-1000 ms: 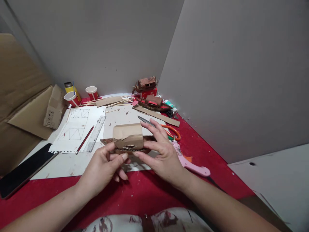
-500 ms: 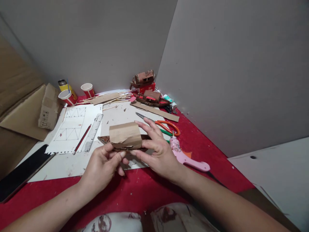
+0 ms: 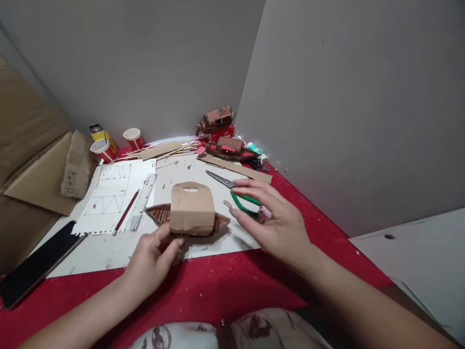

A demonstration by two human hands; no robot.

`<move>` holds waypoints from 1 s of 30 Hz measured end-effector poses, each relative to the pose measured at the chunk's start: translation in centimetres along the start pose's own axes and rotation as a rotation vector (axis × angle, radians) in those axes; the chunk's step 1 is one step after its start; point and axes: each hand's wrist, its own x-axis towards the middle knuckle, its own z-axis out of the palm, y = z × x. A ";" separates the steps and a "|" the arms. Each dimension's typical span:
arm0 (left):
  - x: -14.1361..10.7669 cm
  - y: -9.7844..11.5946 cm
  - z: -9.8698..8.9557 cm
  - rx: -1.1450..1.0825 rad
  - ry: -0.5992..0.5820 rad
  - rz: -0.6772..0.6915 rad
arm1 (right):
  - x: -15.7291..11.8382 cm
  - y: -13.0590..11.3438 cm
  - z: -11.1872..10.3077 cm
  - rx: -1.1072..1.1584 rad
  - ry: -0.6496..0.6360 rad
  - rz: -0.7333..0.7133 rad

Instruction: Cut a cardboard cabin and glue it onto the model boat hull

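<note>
My left hand [image 3: 157, 259] grips the near lower edge of a small cardboard model boat [image 3: 158, 213] between thumb and fingers. A curved tan cardboard cover [image 3: 192, 208] with a small rectangular cutout near its top spans the middle of the hull; both pointed ends stick out. To the right, apart from the boat, my right hand [image 3: 271, 218] is open, fingers spread and holding nothing. It hovers over the scissors [image 3: 221, 179] and hides part of their handles. Below it, only a bit of the pink glue gun [image 3: 264, 214] shows.
Two finished-looking model boats [image 3: 232, 149] stand at the back. Thin sticks [image 3: 167, 156] and cardboard strips [image 3: 236, 167] lie nearby. A drawing sheet [image 3: 109, 194], pencil [image 3: 126, 212], ruler [image 3: 143, 203], phone [image 3: 39, 261], paper cups [image 3: 133, 139] and a cardboard box [image 3: 39, 169] are at left.
My right hand has let go of the boat and moved right, over the scissors and glue gun. The boat has tilted, so the cover's cutout shows. My left hand still holds it.
</note>
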 end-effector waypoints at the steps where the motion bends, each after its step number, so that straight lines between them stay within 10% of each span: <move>1: -0.4 -0.6 0.1 0.117 -0.010 0.079 | -0.1 0.3 0.1 -0.033 -0.043 -0.066; 11: -1.7 -1.4 1.7 0.408 -0.045 0.346 | -1.3 1.6 1.6 -0.305 -0.140 -0.511; 19: -2.0 -2.2 2.6 0.433 -0.053 0.368 | -1.2 1.0 1.6 -0.109 -0.335 -0.401; 30: -3.1 -1.7 1.9 0.090 -0.172 -0.064 | -1.8 1.8 2.2 -0.091 -0.579 -0.112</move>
